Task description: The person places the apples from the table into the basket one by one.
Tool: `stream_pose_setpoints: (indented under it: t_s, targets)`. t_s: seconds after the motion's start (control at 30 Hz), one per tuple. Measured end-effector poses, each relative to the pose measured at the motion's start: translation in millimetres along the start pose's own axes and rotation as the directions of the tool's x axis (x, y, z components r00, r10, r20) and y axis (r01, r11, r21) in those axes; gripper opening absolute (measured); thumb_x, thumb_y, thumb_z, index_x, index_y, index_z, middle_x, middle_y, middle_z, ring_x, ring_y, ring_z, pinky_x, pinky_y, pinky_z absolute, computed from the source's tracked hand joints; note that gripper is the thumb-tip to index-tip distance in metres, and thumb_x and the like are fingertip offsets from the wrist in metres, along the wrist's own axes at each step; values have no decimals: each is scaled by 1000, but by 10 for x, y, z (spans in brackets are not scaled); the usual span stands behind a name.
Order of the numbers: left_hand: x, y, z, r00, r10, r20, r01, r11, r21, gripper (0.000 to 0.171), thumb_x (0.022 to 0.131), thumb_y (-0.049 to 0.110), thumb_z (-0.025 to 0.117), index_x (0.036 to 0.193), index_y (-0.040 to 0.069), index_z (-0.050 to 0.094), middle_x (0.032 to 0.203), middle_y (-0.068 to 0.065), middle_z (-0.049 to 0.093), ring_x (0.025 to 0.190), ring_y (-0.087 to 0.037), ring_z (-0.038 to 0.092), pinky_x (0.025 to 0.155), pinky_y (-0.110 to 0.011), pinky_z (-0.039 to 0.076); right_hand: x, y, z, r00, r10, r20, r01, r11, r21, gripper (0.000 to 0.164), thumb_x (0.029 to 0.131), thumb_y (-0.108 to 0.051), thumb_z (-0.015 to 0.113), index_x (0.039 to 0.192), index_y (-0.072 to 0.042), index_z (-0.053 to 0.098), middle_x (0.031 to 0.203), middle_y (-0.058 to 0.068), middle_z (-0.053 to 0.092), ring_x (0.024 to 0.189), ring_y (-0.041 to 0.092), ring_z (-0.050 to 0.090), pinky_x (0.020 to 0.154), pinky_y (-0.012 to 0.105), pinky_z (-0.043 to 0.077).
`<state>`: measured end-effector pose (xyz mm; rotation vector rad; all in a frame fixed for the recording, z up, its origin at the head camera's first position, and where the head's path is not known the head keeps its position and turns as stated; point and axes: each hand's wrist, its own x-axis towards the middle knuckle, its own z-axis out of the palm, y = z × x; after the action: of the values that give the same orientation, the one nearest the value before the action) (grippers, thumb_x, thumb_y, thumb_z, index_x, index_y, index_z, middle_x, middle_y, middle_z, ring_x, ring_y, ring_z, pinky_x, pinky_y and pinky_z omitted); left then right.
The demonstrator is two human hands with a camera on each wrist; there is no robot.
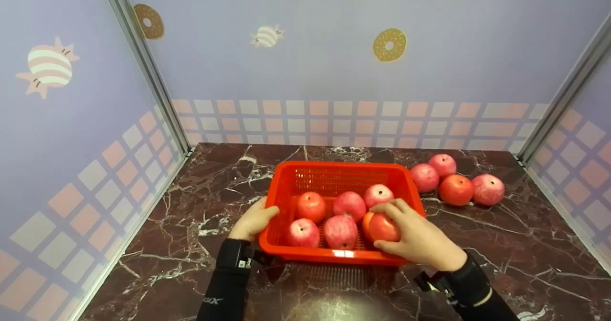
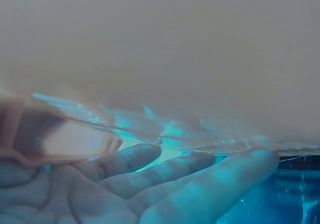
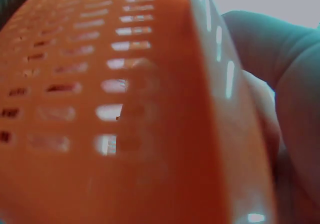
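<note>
A red plastic basket (image 1: 343, 253) with slotted walls stands on the dark marbled table and holds several pink apples (image 1: 341, 232) and smooth red tomatoes (image 1: 311, 207). My left hand (image 1: 253, 220) grips its left rim, thumb on top; in the left wrist view the fingers (image 2: 200, 199) lie along the outside. Inside the basket's right end, my right hand (image 1: 420, 237) holds a tomato (image 1: 384, 227) between thumb and fingers, over another orange-red fruit partly hidden behind it. The right wrist view shows the basket's front wall (image 3: 165, 149) close up, with the thumb (image 3: 300, 94) beyond the rim.
To the right of the basket, a loose tomato (image 1: 456, 190) and several apples (image 1: 488, 190) lie close together on the table (image 1: 191, 259). Patterned panels (image 1: 305, 73) enclose the table at the back and both sides.
</note>
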<state>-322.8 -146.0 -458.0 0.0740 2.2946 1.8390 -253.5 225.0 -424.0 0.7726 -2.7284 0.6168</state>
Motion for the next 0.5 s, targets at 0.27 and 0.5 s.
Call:
stream_pose_setpoints:
  t_s: [0.27, 0.5]
  targets:
    - [3, -2, 1, 1000, -2, 0, 2, 1000, -4, 50, 94, 3, 46, 142, -8, 46, 131, -32, 60, 108, -38, 68, 88, -47, 62, 10, -7, 73, 999, -2, 46, 1, 1000, 27, 58, 84, -37, 83, 134, -22, 59, 125, 1, 57, 103, 14, 63, 89, 39, 58]
    - [10, -4, 3, 1000, -11, -7, 11, 1000, -5, 50, 93, 4, 48, 142, -7, 47, 129, -31, 62, 104, -35, 69, 85, -45, 62, -1, -35, 92, 998, -23, 60, 22, 999, 26, 52, 90, -43, 78, 134, -25, 58, 124, -1, 57, 104, 15, 63, 89, 40, 58]
